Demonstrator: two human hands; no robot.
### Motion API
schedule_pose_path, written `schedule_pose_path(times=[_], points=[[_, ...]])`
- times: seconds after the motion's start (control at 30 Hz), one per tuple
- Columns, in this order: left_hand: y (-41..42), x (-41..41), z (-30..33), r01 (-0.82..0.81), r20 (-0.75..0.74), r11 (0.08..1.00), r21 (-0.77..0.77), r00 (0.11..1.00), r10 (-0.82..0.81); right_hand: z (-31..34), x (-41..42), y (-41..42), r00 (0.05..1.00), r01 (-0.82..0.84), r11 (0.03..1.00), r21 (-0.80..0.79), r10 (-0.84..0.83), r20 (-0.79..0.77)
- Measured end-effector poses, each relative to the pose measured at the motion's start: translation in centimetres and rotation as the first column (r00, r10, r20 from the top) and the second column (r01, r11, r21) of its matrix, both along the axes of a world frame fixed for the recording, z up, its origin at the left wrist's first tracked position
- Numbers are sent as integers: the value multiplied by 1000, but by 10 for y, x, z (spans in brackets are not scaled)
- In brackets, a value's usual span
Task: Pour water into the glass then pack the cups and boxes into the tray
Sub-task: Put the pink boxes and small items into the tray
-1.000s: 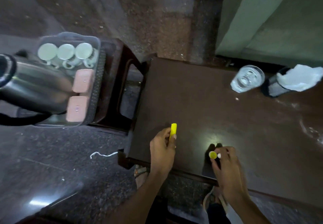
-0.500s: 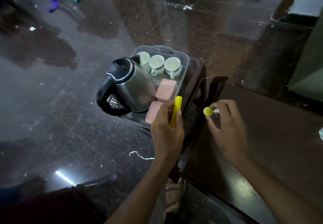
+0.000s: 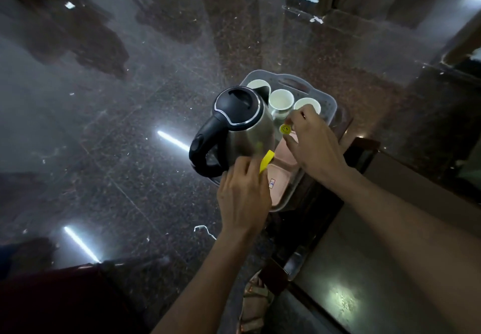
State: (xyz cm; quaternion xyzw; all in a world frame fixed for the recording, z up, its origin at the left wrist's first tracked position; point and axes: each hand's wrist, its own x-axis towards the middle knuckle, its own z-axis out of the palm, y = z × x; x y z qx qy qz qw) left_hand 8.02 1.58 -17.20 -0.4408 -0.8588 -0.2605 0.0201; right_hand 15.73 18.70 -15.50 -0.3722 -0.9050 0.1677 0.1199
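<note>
A grey plastic tray [image 3: 331,104] sits on a dark stool. In it stand a steel kettle [image 3: 239,128] with a black lid and handle, three white cups [image 3: 281,100] along the far side, and two pink boxes [image 3: 279,181] near the front. My left hand [image 3: 243,195] hovers at the kettle's base, pinching a flat yellow piece [image 3: 266,161]. Over the pink boxes, my right hand [image 3: 312,141] holds a small round yellow smiley piece [image 3: 285,128] between thumb and fingertip. The glass is out of view.
A dark wooden table [image 3: 390,268] fills the lower right, beside the stool [image 3: 346,128]. Polished dark stone floor [image 3: 117,138] spreads to the left, with a white scrap [image 3: 204,229] on it. My sandalled foot [image 3: 253,305] shows below, and a maroon surface [image 3: 52,305] at the bottom left.
Both hands have moved from the table over to the tray, still holding the yellow pieces. The view has swung left, and the glass has gone out of frame.
</note>
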Motion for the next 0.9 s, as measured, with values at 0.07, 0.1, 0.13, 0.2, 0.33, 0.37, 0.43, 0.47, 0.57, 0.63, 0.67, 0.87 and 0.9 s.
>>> schedule_pose_path(times=[0.07,0.1,0.13,0.2,0.33,0.37,0.43,0.47,0.57,0.63,0.67,0.87,0.9], points=[[6,-1,-2,17,-29,999,-28,999,-18,-5,-10,9,999,3,1000,-8,-2,49],[10,-1,-4,25,-60,999,-42,998,-28,-8,-13,13,998,-1,1000,-11,2,70],[15,0,-4,25,-85,998,-56,996,-30,-11,-17,17,996,-6,1000,-11,7,87],[28,2,-3,14,-95,996,-84,995,-22,-17,-22,24,995,-10,1000,-13,11,104],[47,9,1,28,-62,988,-154,997,-38,-25,-33,34,993,-14,999,-51,20,116],[50,10,1,36,-45,984,-173,998,-45,-28,-35,35,991,-20,998,-58,27,128],[54,12,2,41,-21,974,-225,999,-47,-33,-36,38,988,-28,997,-70,38,147],[56,13,1,42,-15,967,-252,999,-47,-35,-35,40,988,-35,996,-84,47,144],[58,14,-1,40,-43,965,-260,998,-53,-39,-33,47,989,-73,990,-119,87,121],[51,13,-6,40,-82,971,-236,995,-60,-40,-32,51,988,-85,991,-104,97,117],[45,12,-8,30,-104,975,-219,993,-54,-39,-32,52,988,-88,991,-97,99,115],[3,6,-13,-46,-91,969,-242,996,25,-38,-31,44,990,-127,988,-87,132,57],[-1,5,-12,-63,-73,966,-253,996,46,-39,-33,40,987,-149,986,-76,153,52]])
